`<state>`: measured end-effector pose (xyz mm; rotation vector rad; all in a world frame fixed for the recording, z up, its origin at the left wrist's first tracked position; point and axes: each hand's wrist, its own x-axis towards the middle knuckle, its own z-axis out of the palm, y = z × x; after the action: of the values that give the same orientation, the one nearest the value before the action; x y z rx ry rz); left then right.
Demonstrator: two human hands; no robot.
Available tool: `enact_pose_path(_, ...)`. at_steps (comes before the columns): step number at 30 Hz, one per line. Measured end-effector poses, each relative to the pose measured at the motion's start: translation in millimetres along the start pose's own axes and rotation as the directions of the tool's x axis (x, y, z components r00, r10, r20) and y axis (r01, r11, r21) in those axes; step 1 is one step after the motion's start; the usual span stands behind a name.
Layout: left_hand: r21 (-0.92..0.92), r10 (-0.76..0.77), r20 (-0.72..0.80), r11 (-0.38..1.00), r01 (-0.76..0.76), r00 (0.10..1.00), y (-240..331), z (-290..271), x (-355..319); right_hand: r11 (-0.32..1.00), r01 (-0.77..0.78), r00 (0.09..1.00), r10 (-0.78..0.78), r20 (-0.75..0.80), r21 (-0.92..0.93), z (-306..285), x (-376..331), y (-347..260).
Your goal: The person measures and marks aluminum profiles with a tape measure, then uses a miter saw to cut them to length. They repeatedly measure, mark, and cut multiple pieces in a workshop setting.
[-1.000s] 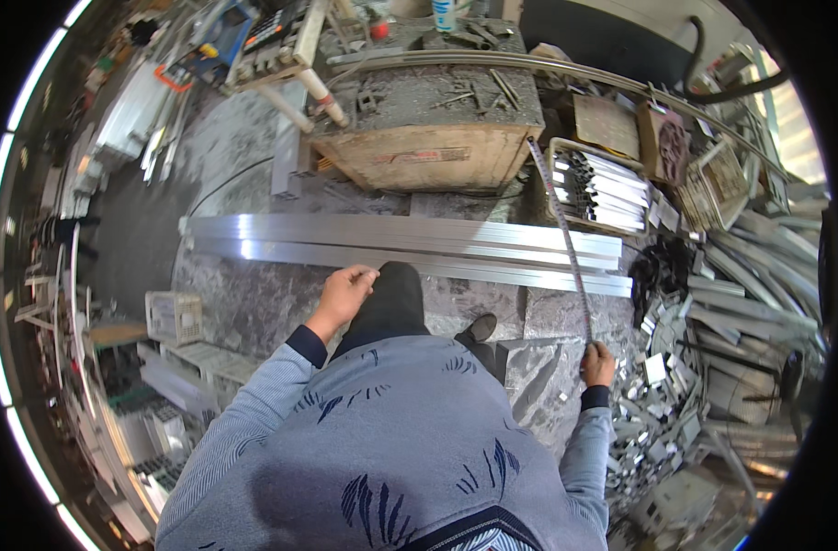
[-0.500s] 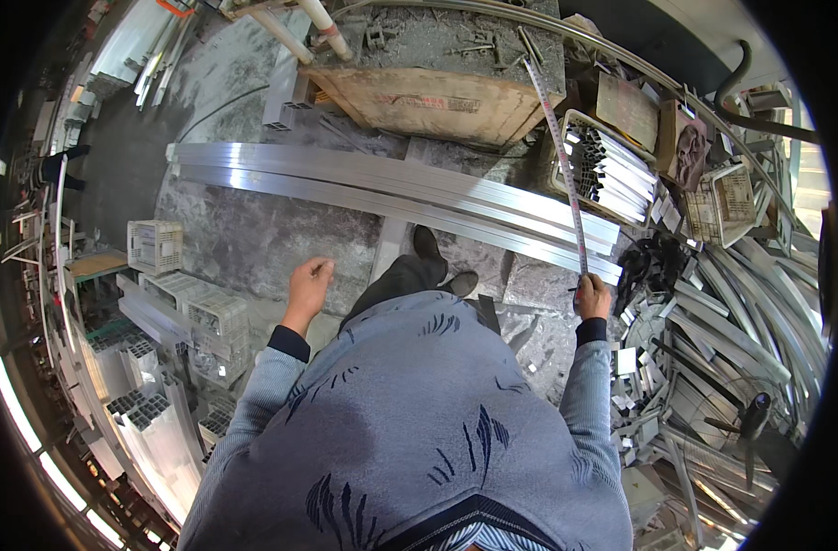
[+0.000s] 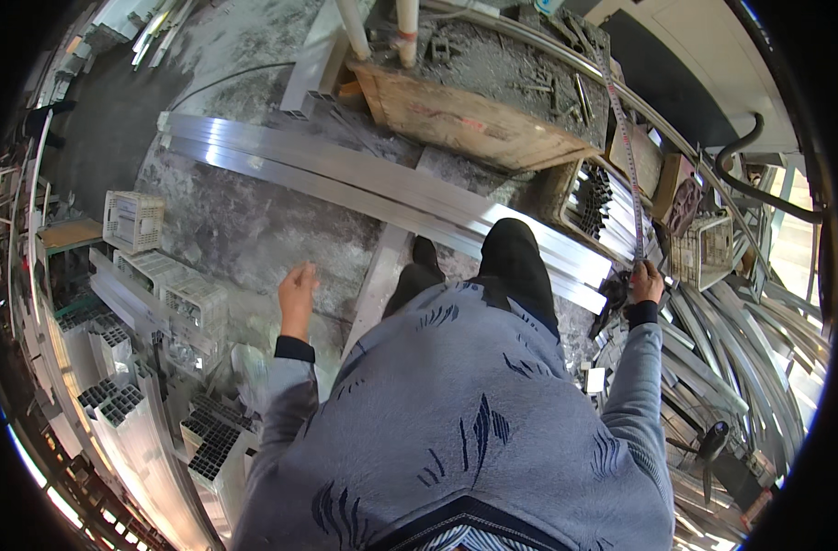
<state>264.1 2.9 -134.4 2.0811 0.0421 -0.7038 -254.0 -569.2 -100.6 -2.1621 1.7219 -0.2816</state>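
Observation:
My right hand (image 3: 646, 281) is closed around the end of an extended tape measure, its case mostly hidden in my fingers. The tape's pale blade (image 3: 634, 188) stretches from the hand over the crates toward the workbench. My left hand (image 3: 297, 301) hangs in front of my body at the left, fingers curled together, nothing visible in it. Long, flat silver metal profiles (image 3: 345, 179) lie side by side across the floor ahead of me. Their right ends are close to my right hand. My raised right knee (image 3: 514, 266) overlaps part of them.
A grimy workbench (image 3: 474, 115) bearing metal bits stands ahead. A crate of cut profiles (image 3: 589, 216) and a plastic crate (image 3: 702, 250) are at the right. Bent metal strips (image 3: 759, 349) pile up beyond my right arm. White crates (image 3: 134, 220) and stacked hollow profiles (image 3: 134, 418) stand left.
My right hand has moved right and slightly up, carrying the tape measure past the profiles' ends. My right leg has lifted into view. My left hand has shifted slightly left.

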Motion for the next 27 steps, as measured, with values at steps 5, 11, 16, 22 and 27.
enact_pose_path(5,-0.146,-0.089,-0.104,0.987,0.073,0.991,-22,-7,0,0.988,0.096,0.993,-0.104,-0.063,-0.122,-10,56,-19)
enact_pose_path(11,-0.322,-0.193,-0.066,0.933,0.162,0.979,-86,21,-21,0.938,0.181,0.979,-0.199,-0.032,-0.297,-27,139,-60)
enact_pose_path(16,-0.569,-0.471,0.046,0.712,0.411,0.881,-172,58,-42,0.926,0.249,0.967,-0.255,0.014,-0.283,-30,211,-114)
enact_pose_path(22,-0.585,-0.538,0.042,0.67,0.457,0.842,-279,105,-83,0.878,0.338,0.941,-0.325,0.096,-0.338,4,295,-180)
enact_pose_path(27,0.654,-0.387,0.202,0.737,0.171,0.9,-272,126,-107,0.857,0.445,0.894,-0.404,0.194,-0.261,54,367,-209)
